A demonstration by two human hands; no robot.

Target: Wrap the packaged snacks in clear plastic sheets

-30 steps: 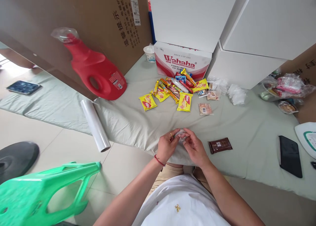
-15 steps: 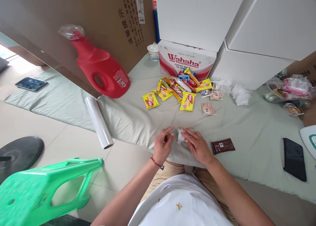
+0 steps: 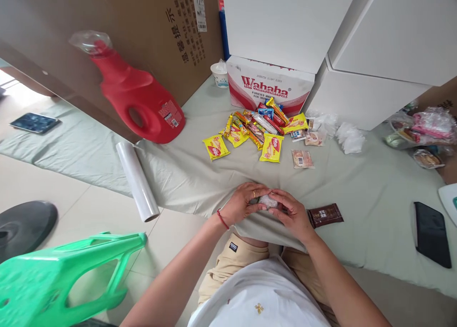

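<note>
Between both hands, close to the front edge of the cloth, is a small bundle in clear plastic wrap (image 3: 267, 202); what lies inside it is hard to make out. My left hand (image 3: 246, 203) curls round its left side, thumb below and fingers above. Its right side is gripped by my right hand (image 3: 291, 213), fingers bent over it. Just right of that hand lies a dark brown snack packet (image 3: 325, 215). Further back sit two yellow snack packets (image 3: 216, 147) and a pile of bars (image 3: 257, 127). A small pinkish packet (image 3: 303, 159) rests to their right.
A red jug (image 3: 143, 101) leans by a large cardboard box (image 3: 143, 27). A roll of plastic film (image 3: 137, 182) lies at the left edge. Behind stand a Wahaha carton (image 3: 269, 82) and white boxes. Crumpled plastic (image 3: 350, 137), a phone (image 3: 432, 234) and a green stool (image 3: 71, 270) flank the area.
My left hand, apart from the wrapped bundle before with its index finger out, has moved right and closed on it. My right hand has shifted slightly right. The view has tilted a little.
</note>
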